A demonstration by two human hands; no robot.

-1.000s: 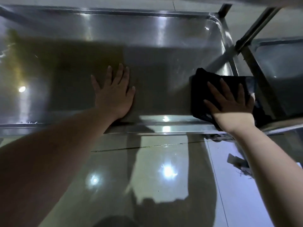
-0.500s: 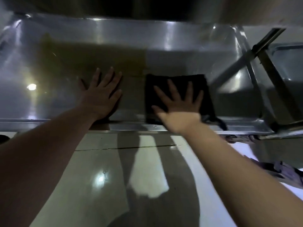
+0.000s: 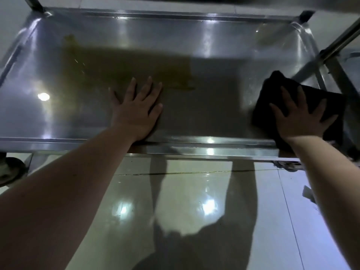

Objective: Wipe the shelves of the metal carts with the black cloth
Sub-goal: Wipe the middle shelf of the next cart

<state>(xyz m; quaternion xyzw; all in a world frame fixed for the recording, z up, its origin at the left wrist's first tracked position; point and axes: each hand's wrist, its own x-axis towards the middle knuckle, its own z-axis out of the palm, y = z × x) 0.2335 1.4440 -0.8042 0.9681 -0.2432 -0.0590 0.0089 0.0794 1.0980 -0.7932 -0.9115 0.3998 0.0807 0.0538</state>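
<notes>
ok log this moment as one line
step: shelf wipe | right hand: flat on black cloth, shelf's right end | left hand: flat on bare shelf

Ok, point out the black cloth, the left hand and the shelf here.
black cloth (image 3: 269,90): head view, its bare upper-left corner.
left hand (image 3: 136,114): head view, back of the hand.
shelf (image 3: 214,145): head view, its near rim.

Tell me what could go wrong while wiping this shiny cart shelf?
The black cloth under the right hand sits at the shelf's right end, over the front rim, so it might slip off. The left hand leans flat on the shelf, and the cart has a wheel, so it might roll away.
</notes>
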